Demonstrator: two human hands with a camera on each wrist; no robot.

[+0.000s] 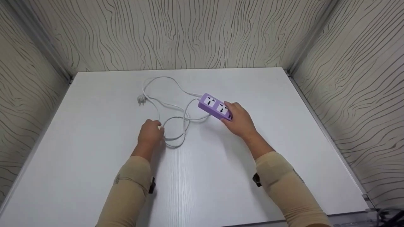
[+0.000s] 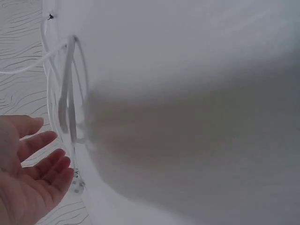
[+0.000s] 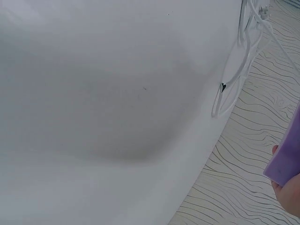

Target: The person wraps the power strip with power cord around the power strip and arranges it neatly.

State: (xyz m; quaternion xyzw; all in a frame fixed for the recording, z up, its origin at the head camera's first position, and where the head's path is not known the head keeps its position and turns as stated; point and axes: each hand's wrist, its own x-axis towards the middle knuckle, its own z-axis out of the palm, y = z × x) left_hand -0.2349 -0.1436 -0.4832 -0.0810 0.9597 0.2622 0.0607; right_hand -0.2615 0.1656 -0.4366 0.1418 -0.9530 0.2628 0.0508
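In the head view my right hand (image 1: 240,121) grips the near right end of a purple power strip (image 1: 204,106), thumb on one long side and fingers on the other. Its two white socket panels face up, and the strip is tilted above the table. At the right wrist view's edge, the strip's purple side (image 3: 286,154) shows with part of the hand (image 3: 289,194). My left hand (image 1: 151,134) is beside the loops of white cord (image 1: 184,126). The left wrist view shows that hand (image 2: 35,173) with fingers loosely bent and nothing visible between them, the cord (image 2: 68,93) just past its fingertips.
A plug (image 1: 141,99) lies at the cord's far left. A small dark spot (image 3: 223,87) shows on one cord loop. The white table (image 1: 202,183) is enclosed by wood-patterned panels (image 1: 176,34) at the back and both sides. Dark cables (image 1: 391,217) lie beyond the front right corner.
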